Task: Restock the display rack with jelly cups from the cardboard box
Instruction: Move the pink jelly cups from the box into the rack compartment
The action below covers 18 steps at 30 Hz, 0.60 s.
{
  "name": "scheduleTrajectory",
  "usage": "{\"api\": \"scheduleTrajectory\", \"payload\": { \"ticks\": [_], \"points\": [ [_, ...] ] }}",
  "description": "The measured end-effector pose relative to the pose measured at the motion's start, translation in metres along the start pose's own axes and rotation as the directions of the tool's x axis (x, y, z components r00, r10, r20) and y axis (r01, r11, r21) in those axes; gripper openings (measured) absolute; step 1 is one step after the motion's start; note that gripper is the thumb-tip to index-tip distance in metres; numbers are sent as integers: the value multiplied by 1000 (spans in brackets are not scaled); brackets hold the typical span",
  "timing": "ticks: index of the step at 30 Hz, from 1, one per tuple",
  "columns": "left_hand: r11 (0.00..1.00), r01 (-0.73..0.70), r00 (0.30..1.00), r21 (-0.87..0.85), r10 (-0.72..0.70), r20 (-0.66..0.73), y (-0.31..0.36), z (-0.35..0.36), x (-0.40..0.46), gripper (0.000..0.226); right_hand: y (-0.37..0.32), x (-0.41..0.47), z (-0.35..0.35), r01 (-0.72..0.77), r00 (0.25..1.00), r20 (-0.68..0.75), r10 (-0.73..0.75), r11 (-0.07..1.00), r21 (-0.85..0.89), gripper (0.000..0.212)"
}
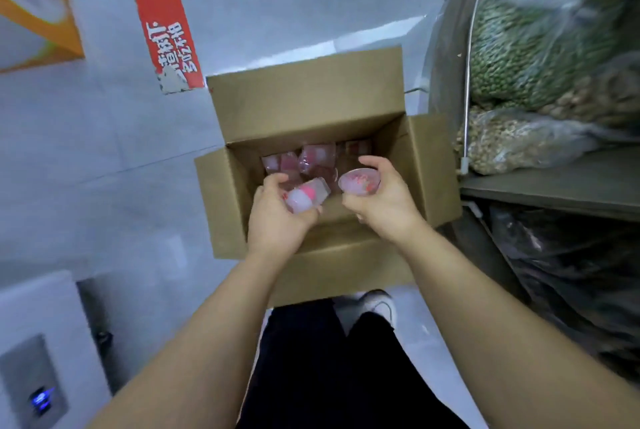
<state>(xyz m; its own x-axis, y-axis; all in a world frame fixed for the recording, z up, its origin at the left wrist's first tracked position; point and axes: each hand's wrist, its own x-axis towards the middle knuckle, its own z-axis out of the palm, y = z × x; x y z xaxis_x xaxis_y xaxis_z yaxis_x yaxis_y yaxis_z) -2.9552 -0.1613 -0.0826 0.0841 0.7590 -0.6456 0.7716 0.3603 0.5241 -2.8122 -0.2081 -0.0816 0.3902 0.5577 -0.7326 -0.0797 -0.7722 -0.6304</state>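
A: Status. Your left hand (277, 217) holds one jelly cup (306, 198) on its side, fingers curled under it. Your right hand (377, 193) grips a second cup (358, 182) from around its rim, lid facing you. Both sit just above the open box (304, 102).

B: Stock left?

A: More cups (311, 160) lie loose at the box bottom, pink, tumbled at odd angles. Count unclear.

B: How should you carry on?

A: My read: you're mid-pick. Lift both straight up past the flaps, which splay outward, so don't snag a wrist on them. Hold by the cup walls rather than pressing the film lids; those look soft. Turn lids up before shelving.

B: Where do they go?

A: Rack (554, 186) stands just right of the box, metal shelf edge near your right forearm. Bags of green and tan dry goods (540, 47) fill the visible tier. The slot for cups isn't in view.

B: Surroundings?

A: Pale tiled floor (121, 134); torn red sticker (166, 26) beyond the box; orange-trimmed carton (38, 12) far left. Your shoe (381, 305) sits near the box's near flap.
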Motion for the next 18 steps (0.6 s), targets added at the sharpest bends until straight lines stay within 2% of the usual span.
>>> {"api": "scheduleTrajectory", "payload": {
  "ticks": [2, 5, 8, 11, 13, 16, 18],
  "points": [
    [993, -105, 994, -49, 103, -46, 35, -42, -56, 62, -41, -65, -19, 69, 996, -64, -65, 996, 53, 65],
    [948, -309, 951, -76, 306, -49, 95, -105, -139, 52, -109, -165, -51, 155, 985, -98, -139, 971, 184, 59],
    [835, -543, 839, -88, 543, -18, 162, -159, -211, 54, -172, -256, -86, 255, 967, -89, -239, 914, 316, 57],
    [714, -688, 720, -134, 694, 2, 225, -194, -272, 60, -216, -332, -128, 371, 927, -111, -357, 841, 393, 61],
    [637, -744, 647, -199, 762, 22, 261, -205, -311, 67, -233, -377, -161, 459, 887, -145, -438, 809, 367, 59],
    [598, -723, 609, -345, 788, 90, 303, -204, -366, 81, -240, -436, -211, 565, 824, -232, -516, 778, 275, 64],
    [541, -729, 545, -419, 830, 122, 325, -194, -400, 84, -236, -473, -243, 615, 780, -321, -537, 752, 238, 67]
  ]
}}
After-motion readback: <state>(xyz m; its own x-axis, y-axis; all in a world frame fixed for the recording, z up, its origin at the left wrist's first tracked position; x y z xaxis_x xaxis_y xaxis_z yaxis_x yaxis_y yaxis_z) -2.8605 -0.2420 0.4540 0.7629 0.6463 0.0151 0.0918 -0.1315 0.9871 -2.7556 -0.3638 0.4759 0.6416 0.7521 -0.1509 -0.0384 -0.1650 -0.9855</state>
